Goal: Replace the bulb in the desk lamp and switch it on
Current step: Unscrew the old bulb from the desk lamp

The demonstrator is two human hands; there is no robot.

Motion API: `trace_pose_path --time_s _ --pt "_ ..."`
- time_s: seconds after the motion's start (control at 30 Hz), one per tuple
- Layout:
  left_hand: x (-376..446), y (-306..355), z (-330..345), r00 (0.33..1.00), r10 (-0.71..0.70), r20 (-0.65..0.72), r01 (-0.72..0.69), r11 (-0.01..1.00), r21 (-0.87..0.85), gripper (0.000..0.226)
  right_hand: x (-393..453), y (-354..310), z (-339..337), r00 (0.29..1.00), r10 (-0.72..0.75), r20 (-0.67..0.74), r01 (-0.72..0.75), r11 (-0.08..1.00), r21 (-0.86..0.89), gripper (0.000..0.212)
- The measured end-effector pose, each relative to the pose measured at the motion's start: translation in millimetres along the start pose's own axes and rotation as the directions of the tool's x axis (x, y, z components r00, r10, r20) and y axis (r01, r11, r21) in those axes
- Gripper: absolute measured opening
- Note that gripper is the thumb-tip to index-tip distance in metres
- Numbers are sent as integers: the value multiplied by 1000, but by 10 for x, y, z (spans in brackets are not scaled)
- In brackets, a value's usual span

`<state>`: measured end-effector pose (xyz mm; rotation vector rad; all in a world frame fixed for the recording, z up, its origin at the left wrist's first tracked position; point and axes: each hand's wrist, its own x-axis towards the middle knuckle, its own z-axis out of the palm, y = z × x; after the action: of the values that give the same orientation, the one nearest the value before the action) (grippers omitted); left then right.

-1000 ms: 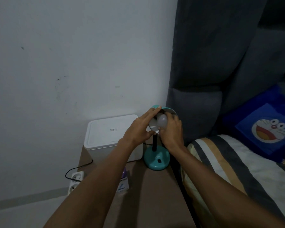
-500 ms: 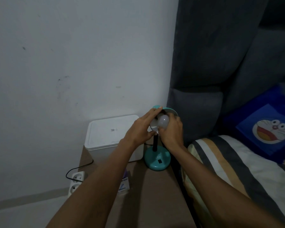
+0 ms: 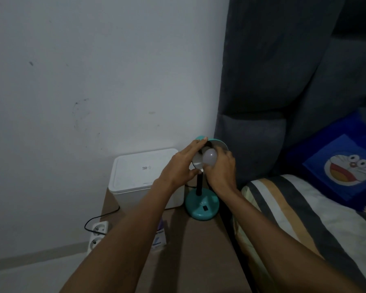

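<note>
Bulb (image 3: 209,160) sits at the mouth of the lamp shade (image 3: 219,143), white globe toward the camera, base hidden inside the shade. The right hand (image 3: 221,173) is closed around the bulb from the right and below, fingers wrapped over its far side. The left hand (image 3: 181,168) is closed on the shade from the left, fingertips over the upper rim and thumb under the lower rim, bracing it.

Both hands touch the work; the right hand is the one on the bulb and the nearer to it. The bulb's long axis appears to run from the globe, near and slightly left, back into the shade, far and right, in line with the shade's own axis. Whether the threads are engaged, or in which direction the bulb is being turned, cannot be determined.

The coming move, as judged, is a rotation about that axis while the left hand resists the torque. Any tilt between bulb axis and socket axis risks cross-threading.

Outward from the hands: the black stem (image 3: 198,185) drops to the teal lamp base (image 3: 202,208), which stands on the brown bedside surface (image 3: 199,250). A white box (image 3: 145,173) stands just left of the base. A socket strip (image 3: 97,235) lies lower left; the striped bedding (image 3: 300,218) lies right.
</note>
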<state>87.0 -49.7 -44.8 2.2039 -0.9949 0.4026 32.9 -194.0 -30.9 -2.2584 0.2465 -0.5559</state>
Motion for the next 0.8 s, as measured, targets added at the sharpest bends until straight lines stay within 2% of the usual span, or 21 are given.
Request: trace_pose_path --time_s 0.13,0.33,0.43,0.63,0.8 --pt "3 0 0 1000 9 -1 -9 1000 4 102 13 -31 -26 1000 3 3 -3 993 122 55" --pt "6 -21 -4 1000 -5 -5 6 1000 4 98 -23 -82 -98 1000 -18 19 15 987 158 55" --pt "-1 -13 -27 999 -33 11 33 999 12 102 -46 -75 -142 1000 -17 13 15 985 172 44" --pt "-50 163 -157 982 -137 129 127 988 87 123 -191 -50 -339 999 -35 -41 39 994 100 54" --pt "-365 278 -357 983 -184 26 179 977 117 109 -339 -121 -508 998 -66 -25 69 987 147 53"
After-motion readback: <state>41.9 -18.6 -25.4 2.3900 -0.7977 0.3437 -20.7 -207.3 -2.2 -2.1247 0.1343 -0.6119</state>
